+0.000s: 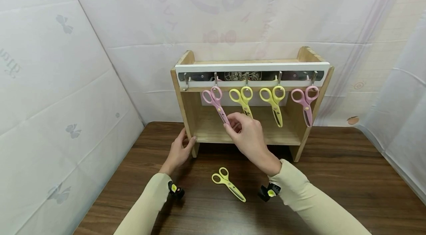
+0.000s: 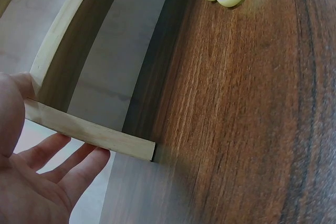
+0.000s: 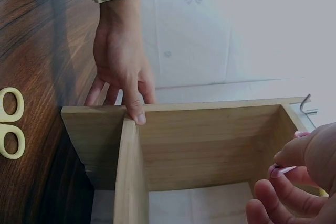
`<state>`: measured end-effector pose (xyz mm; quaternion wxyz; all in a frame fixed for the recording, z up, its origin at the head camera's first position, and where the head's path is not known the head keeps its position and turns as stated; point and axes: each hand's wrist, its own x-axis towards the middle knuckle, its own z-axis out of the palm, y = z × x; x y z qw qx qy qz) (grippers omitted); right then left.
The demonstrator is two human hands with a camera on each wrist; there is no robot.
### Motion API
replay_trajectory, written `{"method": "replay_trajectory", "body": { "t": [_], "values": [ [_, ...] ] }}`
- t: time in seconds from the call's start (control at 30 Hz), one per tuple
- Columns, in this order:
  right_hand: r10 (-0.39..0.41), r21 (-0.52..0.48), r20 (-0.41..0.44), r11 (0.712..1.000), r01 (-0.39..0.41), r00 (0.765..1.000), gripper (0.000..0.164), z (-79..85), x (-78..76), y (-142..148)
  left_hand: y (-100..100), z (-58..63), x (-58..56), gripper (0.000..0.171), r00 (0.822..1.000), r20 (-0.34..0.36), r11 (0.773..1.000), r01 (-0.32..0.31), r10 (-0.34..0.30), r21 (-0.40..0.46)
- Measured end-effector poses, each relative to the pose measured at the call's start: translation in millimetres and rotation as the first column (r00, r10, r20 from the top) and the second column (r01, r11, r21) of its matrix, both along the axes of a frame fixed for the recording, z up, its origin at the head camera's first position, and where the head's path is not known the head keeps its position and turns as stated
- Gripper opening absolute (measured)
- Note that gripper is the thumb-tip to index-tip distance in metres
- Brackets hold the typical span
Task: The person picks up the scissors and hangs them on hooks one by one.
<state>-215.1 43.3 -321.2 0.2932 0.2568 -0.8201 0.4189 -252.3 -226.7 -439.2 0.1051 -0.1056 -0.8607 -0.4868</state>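
My right hand [image 1: 251, 138] pinches the blade end of a pair of pink scissors [image 1: 217, 106] between thumb and fingers. One handle loop of these scissors is at the second hook from the left, below a white hook rail [image 1: 253, 67]. At the lower left, my left hand [image 1: 177, 152] grips the side panel of a small wooden shelf [image 1: 182, 114]. Its thumb lies at the shelf board's front corner, and its fingers press the panel's outer face, as the left wrist view shows. In the right wrist view, the pink blade tip [image 3: 283, 170] shows between the right fingertips.
Two yellow scissors [image 1: 276, 105] and another pink pair [image 1: 307, 104] hang from hooks farther right. A hook [image 1: 185, 84] sits at the rail's left end. Yellow scissors [image 1: 229, 185] lie on the dark wooden table [image 1: 349, 175] before the shelf. Pale sheeting [image 1: 139, 24] surrounds the table.
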Motion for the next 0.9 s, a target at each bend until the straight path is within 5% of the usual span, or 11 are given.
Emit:
{"method": "replay_trajectory", "body": {
  "t": [0.9],
  "values": [
    [-0.072,0.056,0.042,0.996,0.07,0.996,0.008,-10.8,-11.4,-13.2,0.0,-1.3,-1.4,0.061,1.0,0.0,1.0,-0.002,0.002,0.013]
  ]
}}
